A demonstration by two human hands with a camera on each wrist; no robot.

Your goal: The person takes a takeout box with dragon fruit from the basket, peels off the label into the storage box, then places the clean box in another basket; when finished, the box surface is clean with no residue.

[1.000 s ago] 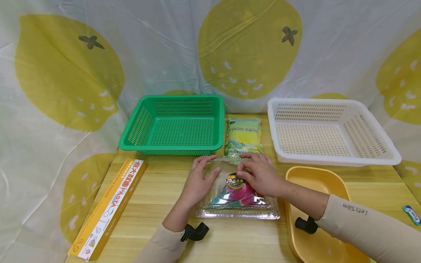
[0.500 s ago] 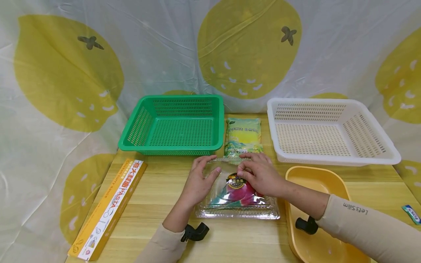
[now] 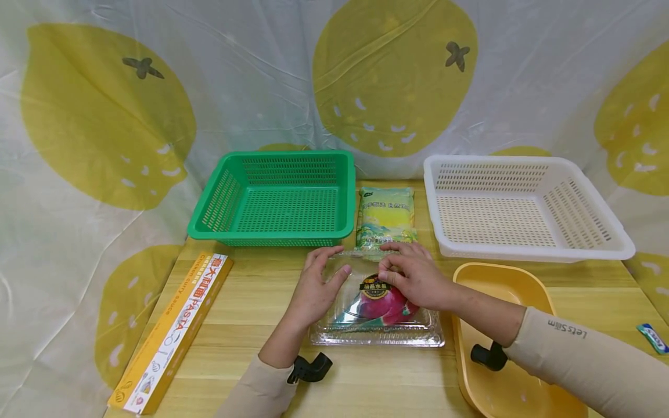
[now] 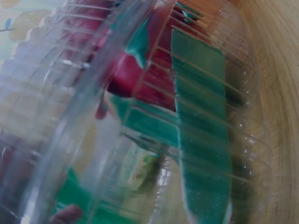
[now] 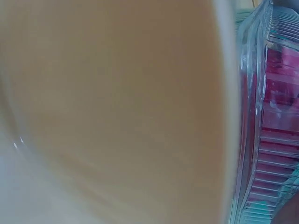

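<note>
A clear plastic clamshell box (image 3: 376,335) lies mid-table in the head view, bearing a black-and-gold label (image 3: 375,286). Inside show pink-red dragon fruit (image 3: 384,307) with green tips. My left hand (image 3: 316,290) reaches along the box's left side; its fingers rest at the far left corner, thumb apart. At the far right part, my right hand (image 3: 413,278) bends its fingers over the lid, thumb and forefinger together; their tips are partly hidden. Close up in the left wrist view are the box's ribbed wall and a flat green piece (image 4: 201,126).
Behind the box is a green-yellow packet (image 3: 387,215). A green basket (image 3: 272,235) stands back left, a white basket (image 3: 533,252) back right. A yellow tub (image 3: 462,348) lies under the right forearm, a pasta box (image 3: 169,331) at left, a small packet (image 3: 653,338) at far right.
Both hands stay nearly in place. The label and the dragon fruit show more clearly through the lid, with the glare and the fruit's outline slightly altered.
</note>
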